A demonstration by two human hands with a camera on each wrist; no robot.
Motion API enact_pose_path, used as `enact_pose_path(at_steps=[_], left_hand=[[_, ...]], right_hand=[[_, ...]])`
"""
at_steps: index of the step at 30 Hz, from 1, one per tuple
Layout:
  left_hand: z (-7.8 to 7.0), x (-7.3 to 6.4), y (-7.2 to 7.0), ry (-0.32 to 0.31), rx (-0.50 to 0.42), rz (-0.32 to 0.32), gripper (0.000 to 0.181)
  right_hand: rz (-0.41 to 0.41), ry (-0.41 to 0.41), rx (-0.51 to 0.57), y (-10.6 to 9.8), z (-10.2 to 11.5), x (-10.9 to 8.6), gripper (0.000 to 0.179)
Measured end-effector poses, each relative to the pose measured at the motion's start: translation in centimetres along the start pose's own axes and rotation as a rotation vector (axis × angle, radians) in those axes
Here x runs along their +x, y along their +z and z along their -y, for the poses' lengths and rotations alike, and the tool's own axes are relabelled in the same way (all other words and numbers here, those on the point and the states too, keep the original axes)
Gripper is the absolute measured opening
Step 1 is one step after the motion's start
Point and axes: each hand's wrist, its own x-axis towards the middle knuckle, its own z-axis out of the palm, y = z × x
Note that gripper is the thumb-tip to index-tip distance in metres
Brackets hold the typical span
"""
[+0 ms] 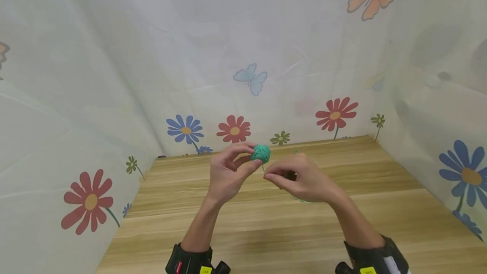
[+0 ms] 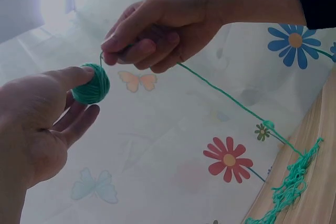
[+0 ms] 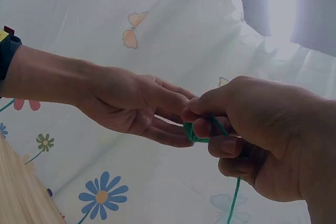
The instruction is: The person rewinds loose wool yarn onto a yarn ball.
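Observation:
A small green ball of yarn (image 1: 261,154) is pinched between the thumb and fingers of my left hand (image 1: 231,171), raised over the table. Just right of it, my right hand (image 1: 302,177) pinches the yarn strand (image 2: 220,90) between thumb and forefinger, its other fingers curled. A short length of strand links the ball to those fingertips. In the left wrist view the strand leaves the right hand and runs down to a loose tangle of green yarn (image 2: 291,187) on the table. From the head, the right hand hides most of that tangle.
The wooden table (image 1: 171,223) stretches below both hands. Behind and at both sides hangs a pale curtain (image 1: 213,33) printed with flowers and butterflies, meeting the table's back edge. Black bands (image 1: 189,260) circle both wrists.

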Motion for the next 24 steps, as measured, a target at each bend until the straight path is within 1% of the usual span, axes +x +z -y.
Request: enact_pose_path(at_steps=[3, 7, 11, 17, 20, 24], left_hand=[[-0.53, 0.07, 0.20, -0.022, 0.016, 0.006, 0.030], [-0.83, 0.02, 0.26, -0.056, 0.028, 0.035, 0.029], [-0.96, -0.15, 0.27, -0.075, 0.030, 0.073, 0.028], [-1.04, -0.21, 0.28, -0.097, 0.008, 0.126, 0.026], [-1.07, -0.16, 0.29, -0.109, -0.009, 0.162, 0.026], [-0.89, -0.17, 0.21, -0.095, -0.055, 0.221, 0.026]], right_hand=[[-0.041, -0.004, 0.054, -0.44, 0.55, -0.28, 0.018], [-0.113, -0.028, 0.116, -0.77, 1.03, -0.35, 0.025], [-0.159, -0.047, 0.129, -0.86, 1.15, -0.26, 0.027], [-0.199, -0.036, 0.130, -0.95, 0.92, -0.28, 0.025], [-0.229, -0.007, 0.101, -0.97, 0.64, -0.26, 0.025], [-0.258, 0.080, 0.058, -0.95, 0.23, -0.19, 0.021]])
